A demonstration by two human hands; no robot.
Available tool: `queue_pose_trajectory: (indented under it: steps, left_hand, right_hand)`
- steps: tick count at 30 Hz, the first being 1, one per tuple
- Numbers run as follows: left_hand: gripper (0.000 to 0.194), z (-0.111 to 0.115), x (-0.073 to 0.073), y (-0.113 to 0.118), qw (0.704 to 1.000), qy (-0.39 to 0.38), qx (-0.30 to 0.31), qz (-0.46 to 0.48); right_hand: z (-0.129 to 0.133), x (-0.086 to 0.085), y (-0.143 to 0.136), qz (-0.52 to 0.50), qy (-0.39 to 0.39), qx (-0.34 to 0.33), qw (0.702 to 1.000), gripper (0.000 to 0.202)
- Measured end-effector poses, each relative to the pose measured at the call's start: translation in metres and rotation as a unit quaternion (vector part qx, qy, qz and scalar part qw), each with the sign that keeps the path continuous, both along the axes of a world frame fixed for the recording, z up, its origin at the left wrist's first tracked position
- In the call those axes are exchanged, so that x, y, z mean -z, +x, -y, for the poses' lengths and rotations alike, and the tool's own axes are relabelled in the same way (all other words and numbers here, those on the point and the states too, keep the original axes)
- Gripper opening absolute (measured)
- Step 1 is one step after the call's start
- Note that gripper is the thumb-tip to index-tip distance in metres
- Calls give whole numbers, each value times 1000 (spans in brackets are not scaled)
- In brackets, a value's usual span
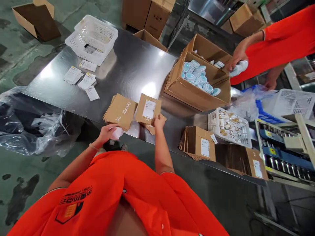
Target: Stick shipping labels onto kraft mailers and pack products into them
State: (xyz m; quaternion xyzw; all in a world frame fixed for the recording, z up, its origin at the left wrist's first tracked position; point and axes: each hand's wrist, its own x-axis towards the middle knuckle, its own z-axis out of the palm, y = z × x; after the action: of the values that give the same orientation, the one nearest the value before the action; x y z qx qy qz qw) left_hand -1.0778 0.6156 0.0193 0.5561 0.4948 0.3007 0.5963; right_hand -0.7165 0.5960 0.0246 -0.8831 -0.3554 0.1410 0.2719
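the person's left hand (108,132) pinches a crumpled white scrap (117,133) at the near edge of the bench (133,65), by a stack of brown mailers (121,111) printed with white lettering. the right hand (159,121) pinches the right edge of a labelled mailer (144,113), which lies just right of that stack, over more brown cardboard; its white label faces up.

at the far left of the bench, a white basket (108,44) holds a small dark item (90,49) with a patterned surface. piles of printed labels (73,75) lie in front of it. beside the bench on the left, a clear plastic bag (14,134) holds white scraps.

farther right, a cardboard box (188,97) is partly filled with round pale-blue and white discs (195,73), heaped loosely. a second box (200,46) touches it behind, with a few similar discs in view. over its right side, a co-worker's hand (236,57) grips several round pieces.

nearer, a smaller white basket (212,123) is filled with gold-and-clear pieces (228,124), too small to identify. folded cardboard (190,144) stands in rows before it. at the far right, a rack (305,137) holds rows of dark, shiny cylinders (283,165).
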Motion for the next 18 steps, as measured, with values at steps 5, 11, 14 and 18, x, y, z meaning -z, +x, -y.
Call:
queue_pose_trajectory:
  steps: [5, 11, 14, 18]
  left_hand:
    - [64, 29, -3, -26, 987, -118, -42, 98]
    - [84, 38, -9, -46, 961, -120, -162, 190]
    - [77, 26, 2, -66, 916, -179, -317, 172]
    - [76, 32, 16, -80, 860, -277, -397, 160]
  right_hand:
    - [38, -24, -10, 49, -72, 42, 995, 62]
    - [53, 15, -187, -324, 17, -477, 817, 17]
    - [51, 30, -230, -373, -17, -437, 819, 10]
    - [34, 30, -245, -390, 10, -344, 854, 32]
